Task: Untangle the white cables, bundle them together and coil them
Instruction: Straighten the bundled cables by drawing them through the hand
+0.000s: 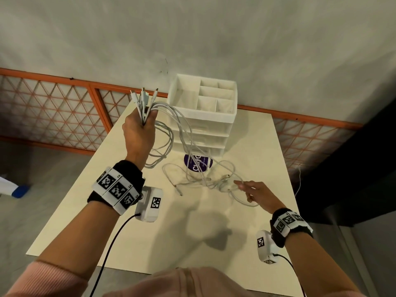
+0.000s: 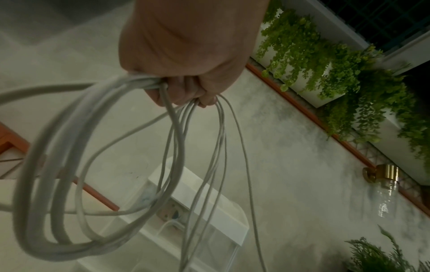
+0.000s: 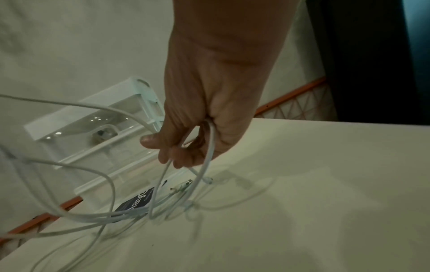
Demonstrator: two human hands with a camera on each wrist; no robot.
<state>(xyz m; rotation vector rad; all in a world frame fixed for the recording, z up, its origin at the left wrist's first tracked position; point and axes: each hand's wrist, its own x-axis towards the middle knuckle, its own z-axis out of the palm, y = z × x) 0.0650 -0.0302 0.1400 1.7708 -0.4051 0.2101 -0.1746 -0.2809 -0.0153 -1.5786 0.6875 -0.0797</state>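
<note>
My left hand (image 1: 140,129) is raised over the table's far left and grips a bunch of white cables (image 1: 147,108) in its fist (image 2: 184,73), plugs sticking up. Their lengths hang down in loops (image 2: 93,165) and trail across the table to a loose tangle (image 1: 205,179). My right hand (image 1: 255,189) is low over the table at the right of that tangle. Its curled fingers (image 3: 179,147) hold a loop of one white cable (image 3: 209,147), whose plug end hangs just above the table.
A white drawer organiser (image 1: 205,112) with open top compartments stands at the table's (image 1: 171,228) back edge. A purple round sticker (image 1: 198,162) lies in front of it under the cables. An orange lattice railing (image 1: 53,108) runs behind. Another thin cable (image 1: 299,181) hangs off the right edge.
</note>
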